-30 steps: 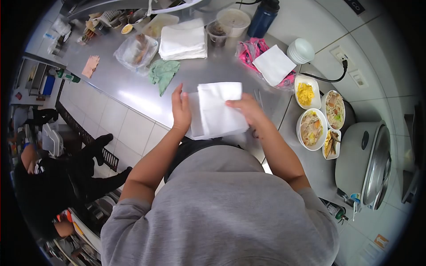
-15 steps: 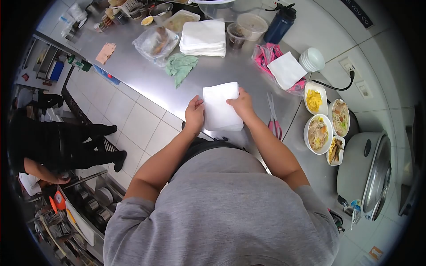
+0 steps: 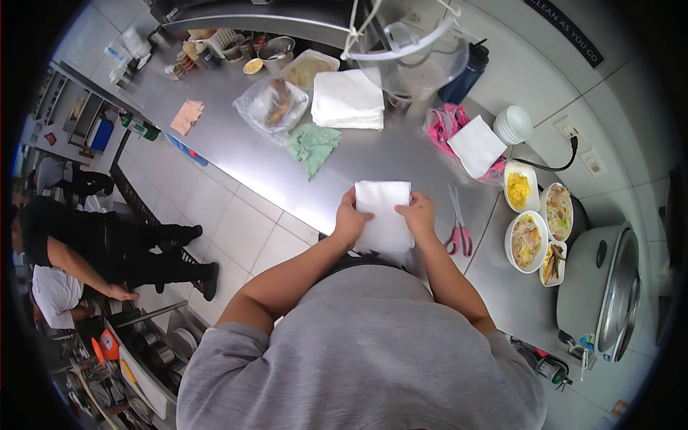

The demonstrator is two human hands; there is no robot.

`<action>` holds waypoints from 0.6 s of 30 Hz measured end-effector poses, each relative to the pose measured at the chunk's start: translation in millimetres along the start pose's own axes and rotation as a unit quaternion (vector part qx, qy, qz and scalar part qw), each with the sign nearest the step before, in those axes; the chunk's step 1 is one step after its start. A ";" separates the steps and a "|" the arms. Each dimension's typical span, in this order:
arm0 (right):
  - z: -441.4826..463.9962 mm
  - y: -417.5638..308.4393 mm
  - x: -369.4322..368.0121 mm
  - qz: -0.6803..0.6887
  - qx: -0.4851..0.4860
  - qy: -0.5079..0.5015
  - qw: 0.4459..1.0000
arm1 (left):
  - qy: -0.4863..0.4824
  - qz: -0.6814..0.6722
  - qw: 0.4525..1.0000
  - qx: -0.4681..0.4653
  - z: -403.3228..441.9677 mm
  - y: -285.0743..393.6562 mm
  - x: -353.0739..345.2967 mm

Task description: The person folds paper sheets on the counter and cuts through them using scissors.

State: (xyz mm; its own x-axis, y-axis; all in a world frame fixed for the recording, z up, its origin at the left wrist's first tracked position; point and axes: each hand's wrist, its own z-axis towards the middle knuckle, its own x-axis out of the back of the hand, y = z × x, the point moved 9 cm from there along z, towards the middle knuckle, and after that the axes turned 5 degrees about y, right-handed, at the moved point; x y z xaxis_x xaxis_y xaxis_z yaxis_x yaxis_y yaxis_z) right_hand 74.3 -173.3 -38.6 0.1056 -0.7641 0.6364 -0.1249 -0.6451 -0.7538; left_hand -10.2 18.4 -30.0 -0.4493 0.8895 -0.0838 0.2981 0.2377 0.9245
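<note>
At the near edge of the steel counter, both hands hold a stack of white sheets (image 3: 384, 204), perhaps paper napkins. My left hand (image 3: 351, 222) grips its left side, thumb lying on top. On the opposite side, my right hand (image 3: 418, 218) pinches the edge with the thumb on the top face. Pink-handled scissors (image 3: 459, 233) lie just right of that hand. Farther back on the counter are a green cloth (image 3: 314, 147) and a bigger stack of white sheets (image 3: 348, 100). Another white sheet pile (image 3: 476, 146) rests on a pink plastic bag (image 3: 446, 123).
Food bowls (image 3: 525, 242) and a large cooker (image 3: 598, 287) stand at the right. White bowls (image 3: 513, 125) are stacked by the wall. A clear plastic bag (image 3: 271, 107) lies at the back left. A person in black (image 3: 107, 240) stands across the floor at left.
The camera view has shifted, showing more of the counter's back. My left thumb has moved onto the top of the stack, and my right hand now holds its upper right side.
</note>
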 end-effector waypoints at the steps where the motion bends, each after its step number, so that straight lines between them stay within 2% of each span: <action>1: 3.8 7.5 -5.4 0.012 -0.009 -0.028 1.000 | -0.007 0.011 1.000 0.008 3.3 -2.2 -0.3; 3: -1.1 -1.3 -12.1 0.075 -0.036 -0.052 0.995 | -0.024 0.035 0.999 0.026 8.1 1.7 1.5; 4: -3.7 -6.2 -10.5 0.125 -0.052 -0.047 0.990 | -0.071 0.044 0.993 0.077 16.0 -5.8 1.7; 5: -5.5 -19.3 -4.0 0.174 -0.066 -0.041 0.982 | -0.097 0.067 0.991 0.059 22.1 5.8 4.5; 7: -6.2 -76.0 21.6 0.104 0.066 -0.008 0.992 | -0.150 0.108 0.983 0.016 32.6 42.6 6.1; 8: -8.1 -105.3 33.0 0.066 0.130 0.007 0.989 | -0.172 0.209 0.962 -0.032 40.6 66.0 7.2; 10: -2.3 -142.1 30.1 0.159 0.074 -0.135 0.975 | -0.203 0.406 0.883 -0.122 59.3 116.9 11.7; 11: 1.4 -156.1 21.2 0.206 0.044 -0.206 0.956 | -0.178 0.382 0.886 -0.191 67.0 150.4 17.5; 12: 13.4 -166.7 19.2 0.211 0.059 -0.182 0.959 | -0.152 0.356 0.884 -0.260 73.5 187.2 24.3; 13: 24.8 -183.8 21.2 0.232 0.062 -0.140 0.961 | -0.192 0.318 0.891 -0.259 81.6 224.5 26.0; 14: 34.2 -206.2 22.9 0.253 0.065 -0.097 0.960 | -0.151 0.297 0.900 -0.282 98.8 254.2 38.1; 16: 62.4 -230.2 14.2 0.284 0.056 -0.029 0.957 | -0.038 0.207 0.872 -0.443 135.5 307.9 68.2; 18: 103.0 -223.0 -11.2 0.306 0.033 0.019 0.951 | 0.037 0.241 0.881 -0.406 180.9 317.5 89.7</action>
State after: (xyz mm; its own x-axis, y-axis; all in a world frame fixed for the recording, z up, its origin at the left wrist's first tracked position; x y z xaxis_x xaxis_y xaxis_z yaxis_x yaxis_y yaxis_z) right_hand 202.5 -20.8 105.6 -0.0030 -0.9968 0.0798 -0.0901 -0.0792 -0.9928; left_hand 196.5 244.3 188.7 -0.4975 0.7758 0.3880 -0.2182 -0.5449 0.8096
